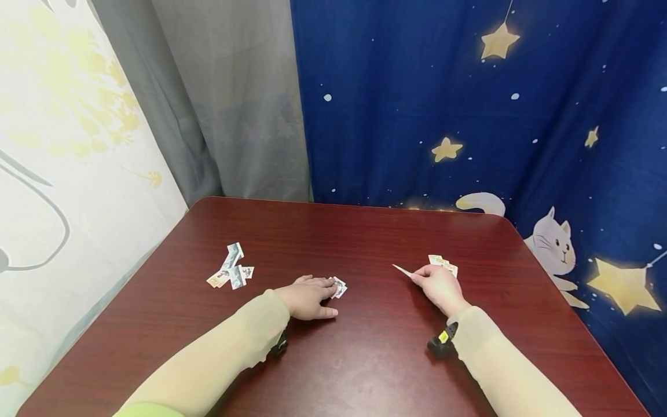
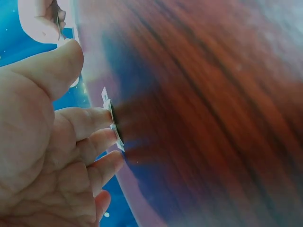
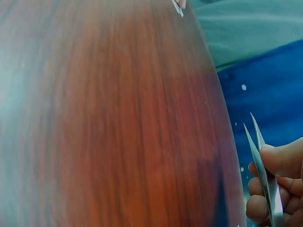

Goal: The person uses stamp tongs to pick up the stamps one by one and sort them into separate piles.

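Note:
My left hand (image 1: 307,296) lies spread, palm down, with its fingertips on several small printed paper pieces (image 1: 340,288) near the middle of the table. In the left wrist view the straight fingers press these overlapping pieces (image 2: 105,97) from above. Metal tweezers (image 3: 266,182) are pinched between the thumb and fingers of my right hand (image 1: 440,288). Their two pointed tips stand slightly apart with nothing between them, and in the head view the tweezers (image 1: 402,270) point left, toward the left hand. More printed pieces (image 1: 435,259) lie just behind the right hand, which partly covers them.
A loose, overlapping group of printed pieces (image 1: 237,278) lies to the left on the dark red wooden table (image 1: 359,359). Grey curtains (image 1: 250,104) and a blue star-patterned curtain (image 1: 385,116) hang behind the table's far edge. A white patterned curtain (image 1: 104,191) borders the left side.

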`<state>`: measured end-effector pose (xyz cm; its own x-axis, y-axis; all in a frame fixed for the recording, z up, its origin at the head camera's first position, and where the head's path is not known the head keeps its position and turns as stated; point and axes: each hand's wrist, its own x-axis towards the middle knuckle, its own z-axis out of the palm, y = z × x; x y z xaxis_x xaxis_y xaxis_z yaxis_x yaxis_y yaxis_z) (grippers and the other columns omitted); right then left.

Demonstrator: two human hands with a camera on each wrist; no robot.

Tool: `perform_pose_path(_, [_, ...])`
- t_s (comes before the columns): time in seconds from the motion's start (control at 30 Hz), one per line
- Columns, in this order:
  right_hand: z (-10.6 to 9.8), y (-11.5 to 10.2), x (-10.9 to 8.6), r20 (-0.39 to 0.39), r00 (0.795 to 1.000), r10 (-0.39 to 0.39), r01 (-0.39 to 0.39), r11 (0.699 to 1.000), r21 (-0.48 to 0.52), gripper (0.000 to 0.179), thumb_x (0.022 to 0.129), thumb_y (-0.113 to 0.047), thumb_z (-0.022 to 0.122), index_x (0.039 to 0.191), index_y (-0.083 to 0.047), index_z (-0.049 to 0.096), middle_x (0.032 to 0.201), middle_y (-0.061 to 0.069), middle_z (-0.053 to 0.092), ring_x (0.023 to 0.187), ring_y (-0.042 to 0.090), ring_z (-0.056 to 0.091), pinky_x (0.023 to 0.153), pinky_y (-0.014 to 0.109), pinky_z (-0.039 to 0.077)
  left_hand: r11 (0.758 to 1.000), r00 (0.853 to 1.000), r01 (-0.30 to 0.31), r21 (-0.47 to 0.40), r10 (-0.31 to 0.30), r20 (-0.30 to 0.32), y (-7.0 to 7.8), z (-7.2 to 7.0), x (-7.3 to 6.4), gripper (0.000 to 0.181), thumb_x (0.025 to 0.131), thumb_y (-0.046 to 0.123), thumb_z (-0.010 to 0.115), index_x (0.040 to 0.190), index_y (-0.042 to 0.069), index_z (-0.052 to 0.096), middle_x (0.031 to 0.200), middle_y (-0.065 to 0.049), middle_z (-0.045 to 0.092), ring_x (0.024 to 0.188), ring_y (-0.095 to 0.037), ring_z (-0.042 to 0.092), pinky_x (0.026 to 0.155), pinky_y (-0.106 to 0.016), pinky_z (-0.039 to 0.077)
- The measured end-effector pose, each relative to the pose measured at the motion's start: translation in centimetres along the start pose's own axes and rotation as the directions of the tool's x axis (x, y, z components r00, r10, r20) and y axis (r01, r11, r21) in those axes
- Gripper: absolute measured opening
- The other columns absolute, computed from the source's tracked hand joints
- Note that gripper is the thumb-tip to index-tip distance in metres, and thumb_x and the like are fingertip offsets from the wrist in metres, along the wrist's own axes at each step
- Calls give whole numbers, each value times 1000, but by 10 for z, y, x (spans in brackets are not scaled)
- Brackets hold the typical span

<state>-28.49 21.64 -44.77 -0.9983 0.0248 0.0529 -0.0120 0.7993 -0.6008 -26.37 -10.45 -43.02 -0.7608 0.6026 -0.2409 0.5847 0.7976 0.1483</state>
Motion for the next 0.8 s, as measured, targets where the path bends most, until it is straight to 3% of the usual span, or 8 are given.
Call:
perform_pose_path(0.47, [23, -21, 1, 31, 998, -48, 49, 999, -8, 13, 88, -27, 67, 84, -18, 75, 88, -2, 69, 81, 17, 60, 76, 38, 46, 1000, 1000, -13, 13, 12, 15, 8, 1, 13, 69, 94, 54, 53, 147, 13, 41, 155, -4, 32, 142, -18, 28, 115, -46, 18])
perform_pose_path(0.8, [36, -37, -4, 82, 993, -87, 89, 996, -19, 11, 86, -25, 68, 80, -19, 74, 77, -7, 66, 70, 13, 54, 69, 32, 44, 1000, 1000, -5, 25, 5, 23, 13, 0, 16, 71, 93, 55, 53, 148, 12, 40, 155, -4, 32, 142, -18, 28, 115, -46, 17])
